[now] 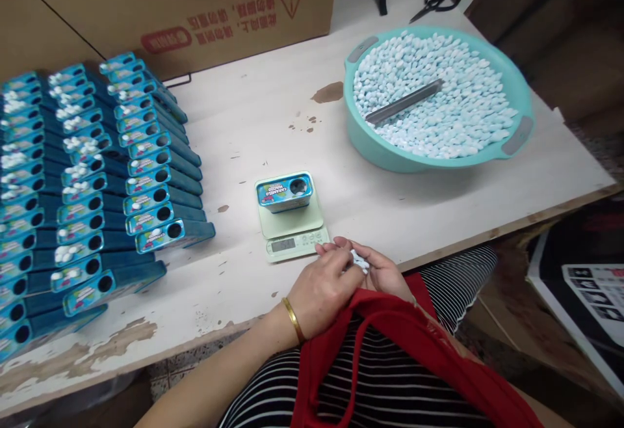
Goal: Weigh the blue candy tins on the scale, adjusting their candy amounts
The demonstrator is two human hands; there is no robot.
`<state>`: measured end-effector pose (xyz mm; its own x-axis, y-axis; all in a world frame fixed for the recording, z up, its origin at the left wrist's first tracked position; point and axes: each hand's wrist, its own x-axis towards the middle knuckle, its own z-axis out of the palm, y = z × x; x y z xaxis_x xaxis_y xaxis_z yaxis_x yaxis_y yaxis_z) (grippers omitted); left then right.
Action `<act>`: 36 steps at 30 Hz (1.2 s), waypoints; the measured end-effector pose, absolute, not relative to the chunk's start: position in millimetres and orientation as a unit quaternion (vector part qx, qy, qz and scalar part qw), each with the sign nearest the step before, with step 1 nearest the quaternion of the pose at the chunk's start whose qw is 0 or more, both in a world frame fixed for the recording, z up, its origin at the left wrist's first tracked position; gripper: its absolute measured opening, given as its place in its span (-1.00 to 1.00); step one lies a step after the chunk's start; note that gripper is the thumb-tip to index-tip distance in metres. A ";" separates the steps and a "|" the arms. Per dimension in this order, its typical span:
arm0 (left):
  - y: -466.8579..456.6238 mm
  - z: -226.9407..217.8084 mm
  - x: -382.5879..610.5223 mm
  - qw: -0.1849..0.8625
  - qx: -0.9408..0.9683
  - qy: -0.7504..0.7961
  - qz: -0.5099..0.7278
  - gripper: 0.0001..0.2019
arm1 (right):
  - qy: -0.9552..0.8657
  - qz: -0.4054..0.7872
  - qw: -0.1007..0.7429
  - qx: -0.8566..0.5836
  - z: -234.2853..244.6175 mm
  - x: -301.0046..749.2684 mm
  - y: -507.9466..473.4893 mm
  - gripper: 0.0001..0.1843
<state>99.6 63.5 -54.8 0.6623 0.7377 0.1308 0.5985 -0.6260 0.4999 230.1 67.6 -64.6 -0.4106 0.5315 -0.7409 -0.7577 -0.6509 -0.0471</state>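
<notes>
Candies point(359, 260) lie in the cupped right hand point(387, 275), at the table point(439, 239) edge beside the scale point(291, 236). The left hand point(322, 285) covers them; I cannot tell if it pinches. I fear a tilted palm spills some off the edge.

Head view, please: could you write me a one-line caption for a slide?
The left hand touches white candies cupped in the right hand, beside a scale bearing a blue candy tin.

The left forearm reaches in from the lower left. The left grip point(319, 291), back up, curls its fingers point(336, 249) over the right grip point(385, 275), which lies palm up, loosely cupped. Whether the left fingers pinch is hidden.
</notes>
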 end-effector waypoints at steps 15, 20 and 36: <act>85.9 -29.5 80.4 0.300 0.833 0.361 0.294 -0.82 | 0.172 0.843 0.405 -0.310 -61.7 222.5 82.0 -0.82; 126.0 3.8 62.2 0.123 0.778 0.447 0.423 -0.77 | 0.135 0.835 0.440 -0.301 -54.6 211.1 91.5 -0.82; 144.7 7.9 27.3 0.005 0.655 0.544 0.525 -0.92 | 0.120 0.784 0.472 -0.386 -75.0 246.4 102.8 -0.84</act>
